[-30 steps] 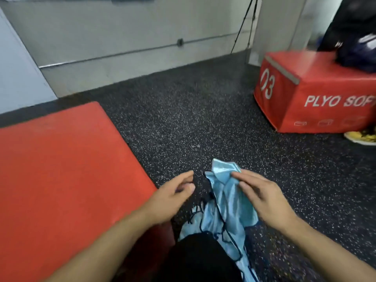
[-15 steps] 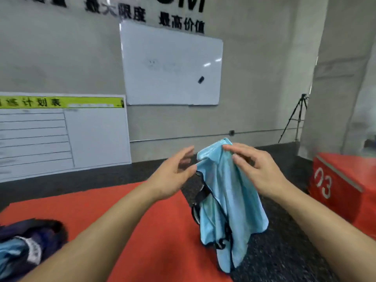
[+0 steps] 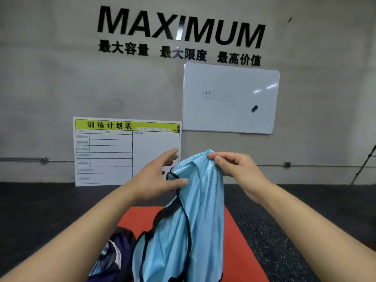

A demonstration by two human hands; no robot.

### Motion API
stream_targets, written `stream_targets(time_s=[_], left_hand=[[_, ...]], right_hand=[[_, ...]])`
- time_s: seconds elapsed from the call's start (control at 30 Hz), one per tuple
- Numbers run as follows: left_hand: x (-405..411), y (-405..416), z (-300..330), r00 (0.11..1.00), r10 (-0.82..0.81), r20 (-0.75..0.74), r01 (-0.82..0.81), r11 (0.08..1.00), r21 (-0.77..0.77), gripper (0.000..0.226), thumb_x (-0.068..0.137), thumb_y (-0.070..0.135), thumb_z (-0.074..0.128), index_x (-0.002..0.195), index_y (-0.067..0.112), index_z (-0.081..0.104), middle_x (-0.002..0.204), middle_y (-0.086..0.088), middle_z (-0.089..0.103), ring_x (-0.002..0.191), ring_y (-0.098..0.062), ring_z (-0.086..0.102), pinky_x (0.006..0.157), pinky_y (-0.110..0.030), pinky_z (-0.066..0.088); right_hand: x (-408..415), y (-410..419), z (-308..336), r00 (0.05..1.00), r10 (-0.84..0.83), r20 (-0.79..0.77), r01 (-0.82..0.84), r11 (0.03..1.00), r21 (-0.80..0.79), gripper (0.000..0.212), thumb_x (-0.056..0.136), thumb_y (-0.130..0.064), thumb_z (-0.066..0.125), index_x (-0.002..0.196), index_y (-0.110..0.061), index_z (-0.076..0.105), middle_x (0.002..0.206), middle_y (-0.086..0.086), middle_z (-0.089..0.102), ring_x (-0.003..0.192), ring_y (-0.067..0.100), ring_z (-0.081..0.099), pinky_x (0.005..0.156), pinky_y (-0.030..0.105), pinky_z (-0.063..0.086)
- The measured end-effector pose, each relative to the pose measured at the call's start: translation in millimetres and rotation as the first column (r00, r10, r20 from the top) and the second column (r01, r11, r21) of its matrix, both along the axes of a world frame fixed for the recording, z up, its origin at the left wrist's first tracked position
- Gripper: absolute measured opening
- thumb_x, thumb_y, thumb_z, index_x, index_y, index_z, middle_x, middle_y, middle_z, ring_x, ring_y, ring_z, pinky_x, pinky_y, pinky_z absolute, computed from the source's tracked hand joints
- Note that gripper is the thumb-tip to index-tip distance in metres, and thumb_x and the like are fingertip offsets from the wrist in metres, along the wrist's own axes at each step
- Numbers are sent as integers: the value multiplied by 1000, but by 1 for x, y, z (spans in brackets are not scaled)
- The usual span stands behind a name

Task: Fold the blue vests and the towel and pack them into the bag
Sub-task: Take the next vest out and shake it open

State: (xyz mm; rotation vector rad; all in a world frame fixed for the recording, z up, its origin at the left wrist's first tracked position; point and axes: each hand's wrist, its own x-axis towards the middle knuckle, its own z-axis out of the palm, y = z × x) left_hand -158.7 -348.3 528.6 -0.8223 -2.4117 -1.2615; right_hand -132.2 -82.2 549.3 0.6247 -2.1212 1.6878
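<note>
Now the blue vest [image 3: 195,216] hangs higher in view than half a second ago, lifted in front of the wall with its lower part draped over the red mat [image 3: 242,237]. The right hand [image 3: 242,171] pinches the top edge of the vest between thumb and fingers, as it did before. The left hand [image 3: 160,176], which was apart from the cloth earlier, now reaches the black-trimmed edge, its thumb touching the fabric and its fingers spread and loose. A dark bag [image 3: 120,251] lies on the mat at the lower left, just beside the hanging vest. The whiteboard [image 3: 230,98] and a schedule board [image 3: 126,151] sit behind the hands.
</note>
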Motion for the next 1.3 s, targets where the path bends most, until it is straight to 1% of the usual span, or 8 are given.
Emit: stream_targets(time_s=[0.1,0.2,0.57,0.73,0.97,1.1,1.17,1.3], left_hand=[[-6,-22,-8,1000,19,20,-20,1000,12,93,73,59,82,151,43,34,133,23,58,123,8,53,106,-30,46],[-13,-35,-38,996,8,84,-8,1000,-3,80,83,41,82,150,37,39,121,16,68,112,0,64,103,-32,51],[-18,-56,-253,958,78,278,-37,988,-148,71,90,34,75,149,38,36,131,16,60,114,13,53,89,-1,37],[-20,-67,-310,926,118,358,-42,977,-211,72,93,25,72,151,38,32,137,11,58,122,4,53,103,-17,42],[-29,-74,-351,911,140,388,-9,947,-322,84,87,5,71,156,30,30,141,13,48,128,8,41,90,7,27],[-38,-66,-360,926,109,362,23,939,-342,94,79,5,75,155,37,31,145,16,50,129,11,44,103,-4,34],[-42,-64,-363,937,116,331,30,914,-404,95,78,8,74,155,41,30,140,19,53,128,4,49,105,-15,39],[-45,-67,-367,947,143,288,20,867,-497,91,80,7,70,152,45,29,104,31,56,91,3,49,78,-7,35]], right_hand=[[-16,-25,-11,999,18,46,-18,1000,7,17,97,-13,67,110,-14,78,107,-2,78,97,4,70,87,20,55],[-31,-40,-35,995,11,101,-17,998,54,14,95,-12,71,105,-15,79,104,-3,79,99,5,70,90,18,53],[-39,-41,-232,941,-26,337,-64,965,253,11,94,-11,72,101,-10,81,97,-4,79,91,0,70,82,12,49],[-37,-30,-296,897,-29,441,-144,924,355,11,94,-28,74,90,-22,82,81,-3,77,73,6,65,69,22,49],[-55,-6,-333,909,-174,378,-123,755,645,28,83,-47,77,66,-30,62,64,-12,62,59,7,53,62,35,46],[-63,-3,-326,897,-209,390,-188,617,764,20,79,-33,77,67,-25,63,73,-12,67,69,8,61,73,37,50],[-64,-8,-322,923,-201,327,-135,626,768,15,77,-31,75,72,-26,61,78,-13,65,74,5,60,76,37,52],[-59,-38,-315,982,-138,126,4,689,725,16,78,-45,59,94,-41,57,106,-22,57,105,3,54,93,34,47]])
